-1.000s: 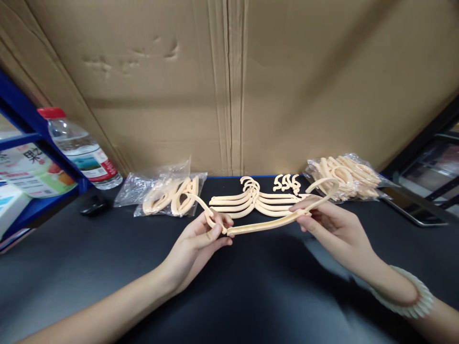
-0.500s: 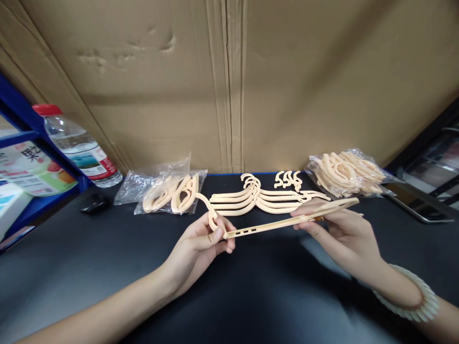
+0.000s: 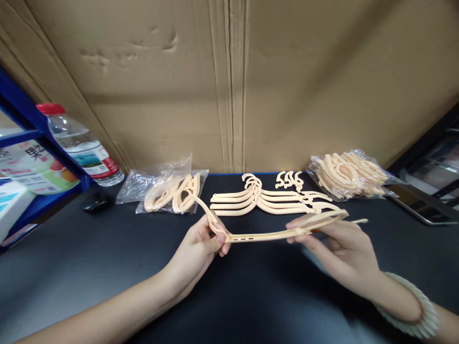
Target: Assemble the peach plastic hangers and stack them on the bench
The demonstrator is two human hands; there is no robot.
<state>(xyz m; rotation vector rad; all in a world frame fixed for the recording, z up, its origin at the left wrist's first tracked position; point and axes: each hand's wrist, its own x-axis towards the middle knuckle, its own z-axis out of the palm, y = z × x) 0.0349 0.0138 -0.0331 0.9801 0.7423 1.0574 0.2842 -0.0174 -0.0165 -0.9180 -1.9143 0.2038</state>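
Fingers of the left hand pinched one side of one hanger, and those of the right hand pinched its other side, above the worktop. Behind it lay at least three more hangers, three small hooks and two bags. One bottle stood to the left.

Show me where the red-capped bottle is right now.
In the head view, the bottle is at left, beside the blue shelf, just behind the small black object and left of the clear plastic packaging.
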